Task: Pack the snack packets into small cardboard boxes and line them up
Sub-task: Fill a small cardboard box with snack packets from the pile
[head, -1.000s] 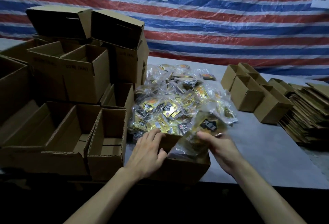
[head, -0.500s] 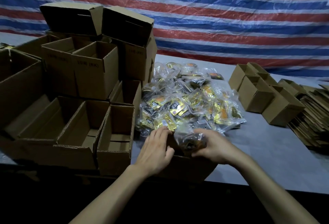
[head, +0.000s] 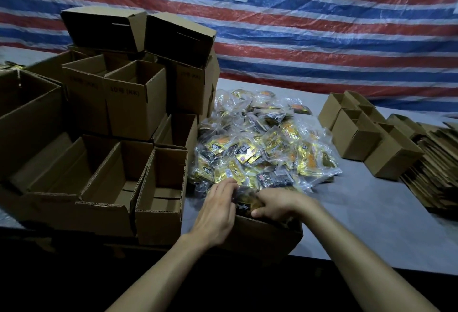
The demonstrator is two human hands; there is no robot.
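I'm filling one box: left hand flat, right hand pinching a packet in; pile and empty boxes wait.

1. The snack packets lie in a loose heap on the grey counter. They are clear pouches printed gold, orange and black, overlapping at all angles.
2. One dark packet sits in the mouth of the near box. The left hand lies flat on it and the right hand curls round it.
3. The near box is brown cardboard, upright and open-topped at the counter's front edge, touching the heap.
4. Empty boxes stand open side by side left of the heap.
5. Stacked boxes rise behind them, and the top two are tipped on their sides.
6. Small boxes cluster, open-topped, right of the heap.
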